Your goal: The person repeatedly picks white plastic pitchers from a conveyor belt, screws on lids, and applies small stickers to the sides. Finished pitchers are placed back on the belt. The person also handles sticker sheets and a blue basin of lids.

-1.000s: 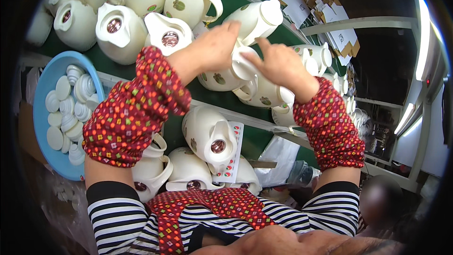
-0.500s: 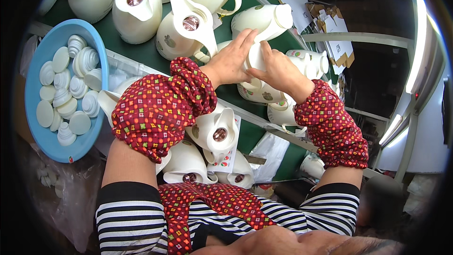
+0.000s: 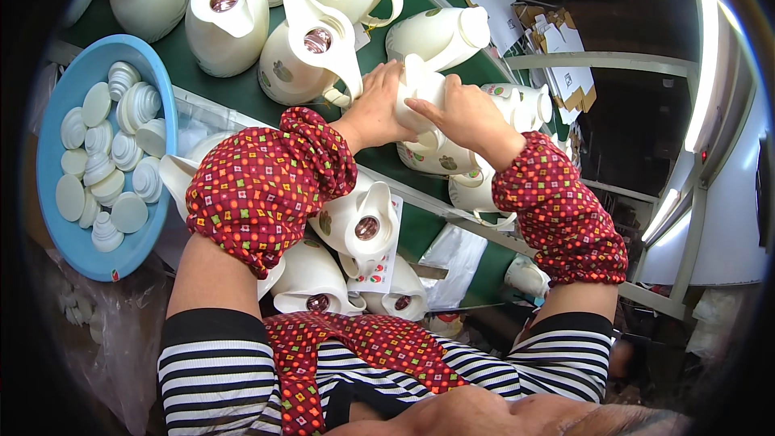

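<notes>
Both hands are at the top of a cream vacuum jug (image 3: 421, 81) on the far side of the table. My left hand (image 3: 373, 111) is closed around its left side. From the right, my right hand (image 3: 472, 117) grips it, thumb lying across the upper part. My fingers partly hide the jug's top, so I cannot tell whether a stopper sits in it. Just beyond lies a tilted jug (image 3: 440, 39), and another jug (image 3: 444, 160) with a leaf mark is under my hands. Left of my left hand stands an uncapped jug (image 3: 295, 56) showing a shiny coppery inside.
A blue basin (image 3: 53, 218) of white stoppers and round lids stands at the left. More jugs (image 3: 226, 28) crowd the green table (image 3: 499, 262); a few (image 3: 359, 222) lie close to my body. Flattened cartons (image 3: 565, 56) stand at the far right beside a metal frame (image 3: 605, 60).
The jug's spout now shows between my hands. My right thumb has shifted across its upper part, and my left fingers have moved lower along its side. The whole view has shifted slightly.
</notes>
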Available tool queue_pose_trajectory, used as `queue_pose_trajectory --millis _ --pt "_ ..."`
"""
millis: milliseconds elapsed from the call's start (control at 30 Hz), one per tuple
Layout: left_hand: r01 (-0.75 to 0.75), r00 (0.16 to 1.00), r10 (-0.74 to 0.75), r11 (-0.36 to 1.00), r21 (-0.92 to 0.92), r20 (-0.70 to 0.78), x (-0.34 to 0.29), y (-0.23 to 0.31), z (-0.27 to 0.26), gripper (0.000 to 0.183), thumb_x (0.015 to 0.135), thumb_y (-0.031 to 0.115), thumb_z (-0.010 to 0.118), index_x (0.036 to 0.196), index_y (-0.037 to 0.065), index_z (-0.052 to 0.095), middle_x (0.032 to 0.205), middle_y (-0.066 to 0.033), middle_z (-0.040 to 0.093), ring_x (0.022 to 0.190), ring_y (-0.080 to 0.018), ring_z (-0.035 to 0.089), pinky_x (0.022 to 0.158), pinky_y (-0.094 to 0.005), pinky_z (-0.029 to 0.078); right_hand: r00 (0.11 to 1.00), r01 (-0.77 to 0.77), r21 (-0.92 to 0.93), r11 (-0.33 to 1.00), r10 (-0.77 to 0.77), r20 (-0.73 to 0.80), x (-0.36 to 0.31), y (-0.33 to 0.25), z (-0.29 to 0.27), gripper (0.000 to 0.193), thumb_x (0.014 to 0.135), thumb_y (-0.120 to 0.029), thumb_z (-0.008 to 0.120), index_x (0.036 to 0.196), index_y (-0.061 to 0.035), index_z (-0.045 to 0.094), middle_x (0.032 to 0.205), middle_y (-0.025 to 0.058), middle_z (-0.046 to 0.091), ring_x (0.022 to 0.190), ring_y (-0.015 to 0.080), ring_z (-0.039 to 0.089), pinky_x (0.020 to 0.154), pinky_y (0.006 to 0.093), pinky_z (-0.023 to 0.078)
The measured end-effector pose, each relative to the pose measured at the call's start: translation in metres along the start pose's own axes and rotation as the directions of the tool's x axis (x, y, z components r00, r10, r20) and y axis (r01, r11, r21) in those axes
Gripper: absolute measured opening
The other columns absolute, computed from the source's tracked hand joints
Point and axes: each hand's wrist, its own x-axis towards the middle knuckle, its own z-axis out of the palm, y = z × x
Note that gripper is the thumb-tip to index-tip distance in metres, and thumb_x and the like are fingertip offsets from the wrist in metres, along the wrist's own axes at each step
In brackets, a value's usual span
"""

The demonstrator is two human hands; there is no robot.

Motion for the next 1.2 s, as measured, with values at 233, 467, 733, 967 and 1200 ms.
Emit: queue_pose_trajectory --millis 233,467,733,967,1200 --pt "-0.094 0.993 0.089 0.993 -0.068 -0.076 -0.006 0.002 0.001 0.123 0.058 0.029 0.097 0.155 0.003 0.026 0.151 -0.0234 0.040 0.148 -0.0426 0.033 0.124 -0.0503 0.026 0.577 0.723 -0.366 0.585 -0.804 -0.145 -0.003 0.040 -0.015 0.063 0.077 0.011 0.065 0.134 -0.0145 0.057 0.140 0.0157 0.056 0.125 0.0393 0.058 0.107 0.0458 0.051" --pt "-0.091 0.992 0.086 0.995 -0.050 -0.087 -0.007 -0.001 0.002 0.123 0.060 0.030 0.097 0.155 0.001 0.025 0.152 -0.0244 0.038 0.149 -0.0428 0.032 0.124 -0.0506 0.025 0.780 0.594 -0.091 0.799 -0.600 -0.179 -0.013 0.033 -0.011 0.071 0.074 -0.007 0.086 0.138 -0.0119 0.056 0.132 0.0157 0.061 0.120 0.0387 0.064 0.102 0.0451 0.054" --pt "-0.047 0.996 0.041 0.996 -0.072 -0.073 -0.007 0.000 0.005 0.120 0.058 0.027 0.098 0.151 0.000 0.028 0.153 -0.0249 0.036 0.151 -0.0445 0.027 0.126 -0.0495 0.025 0.997 0.073 -0.214 0.974 -0.078 -0.015 -0.011 0.003 -0.013 0.083 0.073 -0.020 0.091 0.145 -0.0068 0.051 0.127 0.0245 0.063 0.115 0.0403 0.066 0.097 0.0460 0.056" --pt "-0.055 0.996 0.046 0.993 -0.105 -0.080 -0.006 0.002 0.009 0.118 0.058 0.024 0.098 0.151 0.000 0.029 0.152 -0.0252 0.036 0.150 -0.0451 0.027 0.126 -0.0497 0.026 0.993 0.113 -0.304 0.946 -0.096 0.069 -0.001 -0.001 -0.014 0.080 0.087 -0.045 0.081 0.146 -0.0022 0.050 0.125 0.0281 0.066 0.104 0.0404 0.071 0.088 0.0460 0.059" --pt "-0.048 0.997 0.042 0.995 -0.091 -0.065 -0.006 0.007 0.008 0.121 0.057 0.025 0.098 0.152 0.000 0.027 0.152 -0.0247 0.036 0.150 -0.0447 0.028 0.126 -0.0498 0.025 0.981 0.179 -0.206 0.962 -0.189 -0.031 -0.013 0.018 0.010 0.075 0.090 -0.038 0.079 0.146 0.0003 0.046 0.130 0.0271 0.064 0.108 0.0410 0.069 0.090 0.0484 0.057"
